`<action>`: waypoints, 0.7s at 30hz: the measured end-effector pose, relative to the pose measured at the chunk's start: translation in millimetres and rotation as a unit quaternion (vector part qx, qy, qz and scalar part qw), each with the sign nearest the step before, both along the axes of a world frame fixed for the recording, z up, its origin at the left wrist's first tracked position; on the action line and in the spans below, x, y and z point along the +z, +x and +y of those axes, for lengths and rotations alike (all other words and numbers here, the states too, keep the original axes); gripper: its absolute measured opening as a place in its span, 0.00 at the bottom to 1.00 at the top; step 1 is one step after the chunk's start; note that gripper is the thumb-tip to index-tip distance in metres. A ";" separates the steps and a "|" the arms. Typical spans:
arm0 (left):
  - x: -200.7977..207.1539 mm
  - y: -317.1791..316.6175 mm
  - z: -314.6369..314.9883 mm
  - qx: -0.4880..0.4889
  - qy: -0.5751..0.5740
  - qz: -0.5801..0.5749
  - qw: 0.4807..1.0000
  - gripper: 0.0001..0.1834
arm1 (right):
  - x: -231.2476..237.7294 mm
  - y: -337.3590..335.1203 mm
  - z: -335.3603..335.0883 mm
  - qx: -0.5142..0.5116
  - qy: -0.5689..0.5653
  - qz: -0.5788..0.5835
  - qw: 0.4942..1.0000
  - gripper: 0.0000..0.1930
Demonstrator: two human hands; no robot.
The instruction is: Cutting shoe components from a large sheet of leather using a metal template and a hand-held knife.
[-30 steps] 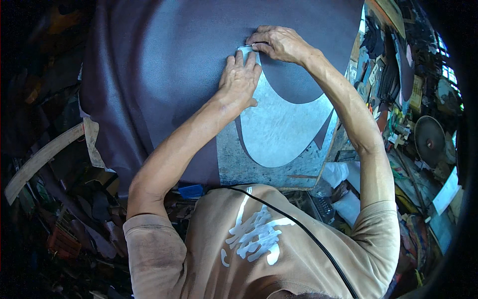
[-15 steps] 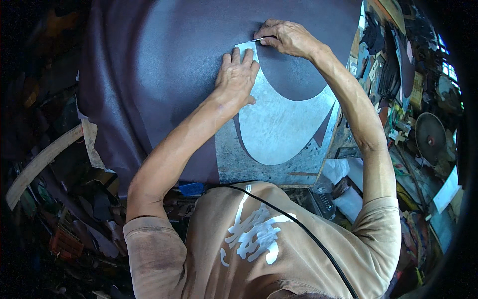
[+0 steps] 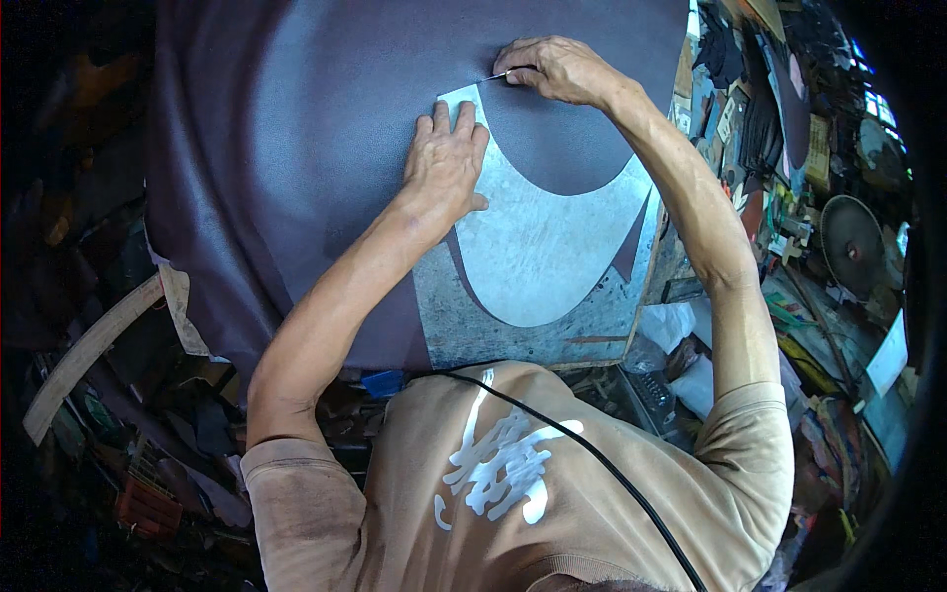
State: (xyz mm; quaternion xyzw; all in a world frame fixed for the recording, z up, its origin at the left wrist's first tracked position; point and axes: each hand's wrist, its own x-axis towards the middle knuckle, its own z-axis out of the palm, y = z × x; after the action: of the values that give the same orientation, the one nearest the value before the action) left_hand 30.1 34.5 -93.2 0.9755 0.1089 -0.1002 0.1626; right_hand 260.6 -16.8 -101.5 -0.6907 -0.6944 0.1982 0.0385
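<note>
A large sheet of dark purple-brown leather (image 3: 326, 128) covers most of the work table. On it lies a pale, curved template (image 3: 538, 257) with a narrow upper end. My left hand (image 3: 449, 163) rests flat near that end, fingers spread, pressing the template and the leather beside it. Just beyond and to the right, my right hand (image 3: 552, 71) pinches a thin, pointed metal tool (image 3: 493, 76). The tool's tip points left toward the template's top edge. Most of its handle is hidden in my fingers, so its exact kind cannot be told.
A worn grey table surface (image 3: 483, 345) shows at the near edge. Leather drapes over the table's left side, by a curved wooden strip (image 3: 89, 355). At right stand a round fan-like disc (image 3: 853, 247) and cluttered scraps. A black cable (image 3: 592, 449) crosses my shirt.
The tool has shifted slightly off the template's top corner, and more of its shaft shows. The whole scene sits a little further left in view. My left hand keeps its place on the template.
</note>
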 end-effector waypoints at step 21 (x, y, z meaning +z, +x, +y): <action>-4.6 -6.1 1.3 -0.015 0.009 0.009 1.000 0.49 | 35.7 -122.1 -36.8 -0.454 -0.028 0.260 0.852 0.19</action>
State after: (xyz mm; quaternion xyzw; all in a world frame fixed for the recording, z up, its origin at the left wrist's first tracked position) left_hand 24.0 35.8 -97.8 0.9776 0.0962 -0.1107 0.1512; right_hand 138.5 -53.5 -65.8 -0.8531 -0.2619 0.3506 0.2841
